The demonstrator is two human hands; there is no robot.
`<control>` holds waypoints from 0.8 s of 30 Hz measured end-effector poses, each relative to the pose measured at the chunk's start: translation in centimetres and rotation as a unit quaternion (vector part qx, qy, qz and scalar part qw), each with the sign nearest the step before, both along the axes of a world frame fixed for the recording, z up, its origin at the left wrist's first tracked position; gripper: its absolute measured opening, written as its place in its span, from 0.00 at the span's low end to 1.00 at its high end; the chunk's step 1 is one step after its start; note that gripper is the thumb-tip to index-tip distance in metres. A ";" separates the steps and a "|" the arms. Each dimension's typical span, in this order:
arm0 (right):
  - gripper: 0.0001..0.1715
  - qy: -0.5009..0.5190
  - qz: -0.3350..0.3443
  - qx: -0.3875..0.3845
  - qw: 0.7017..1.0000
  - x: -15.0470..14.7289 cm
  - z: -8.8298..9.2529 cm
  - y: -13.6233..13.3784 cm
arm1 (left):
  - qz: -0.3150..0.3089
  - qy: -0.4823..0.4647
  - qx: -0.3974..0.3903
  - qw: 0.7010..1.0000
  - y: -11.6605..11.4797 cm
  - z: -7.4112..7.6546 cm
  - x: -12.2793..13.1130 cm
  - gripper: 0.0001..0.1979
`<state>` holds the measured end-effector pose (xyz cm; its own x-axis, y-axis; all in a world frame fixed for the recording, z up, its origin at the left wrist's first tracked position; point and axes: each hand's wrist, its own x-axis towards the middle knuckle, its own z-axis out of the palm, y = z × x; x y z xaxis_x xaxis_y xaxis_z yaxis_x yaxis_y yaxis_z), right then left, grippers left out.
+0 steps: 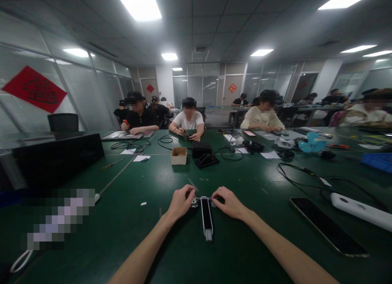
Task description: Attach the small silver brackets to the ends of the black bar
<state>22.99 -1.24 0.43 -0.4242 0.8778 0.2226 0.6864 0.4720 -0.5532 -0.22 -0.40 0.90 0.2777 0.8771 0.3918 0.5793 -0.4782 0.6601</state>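
Observation:
A narrow white-framed device (pixel 207 216) with a long black face lies on the green table in front of me. Its pale grey tip points toward me, and small light-coloured parts stick out on both sides of its far end. My left hand (pixel 183 201) pinches the part on the left side, thumb and fingers closed together. On the opposite side, my right hand (pixel 228 201) has its fingertips closed at the right-hand part. What lies exactly between the fingertips is small and partly hidden by them.
A smartphone (pixel 327 226) and a white power strip (pixel 363 212) lie at right. Ahead stand a small open cardboard box (pixel 179 156) and a black box (pixel 201 149), with cables about. Left is a black panel (pixel 58 159). Several people sit across the table.

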 end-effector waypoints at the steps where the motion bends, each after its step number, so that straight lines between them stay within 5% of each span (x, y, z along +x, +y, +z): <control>1: 0.11 -0.002 0.002 0.004 1.000 0.0 0.0 0.0 | 0.002 0.001 0.001 1.000 0.0 0.0 0.0 0.11; 6: 0.10 -0.003 -0.002 0.024 1.000 -0.1 0.4 -0.3 | 0.008 0.001 0.015 1.000 0.3 -0.4 0.0 0.10; 11: 0.13 -0.004 -0.075 -0.014 0.997 -1.5 2.1 -1.6 | 0.023 0.003 0.028 0.999 0.6 -0.6 -0.3 0.10; 18: 0.27 -0.175 -0.099 -0.083 0.976 -6.6 3.9 -4.5 | 0.034 0.022 0.030 0.999 1.3 -1.2 -0.8 0.11; 24: 0.20 -0.171 -0.118 -0.120 0.971 -7.1 4.0 -4.0 | 0.052 0.029 0.030 0.998 1.3 -1.1 -1.0 0.10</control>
<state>15.94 -5.26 4.43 -0.2182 0.9686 -0.1189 0.9228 0.1651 -0.3481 -1.21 0.92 -0.21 0.2094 0.8783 0.4298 0.6642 -0.4503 0.5967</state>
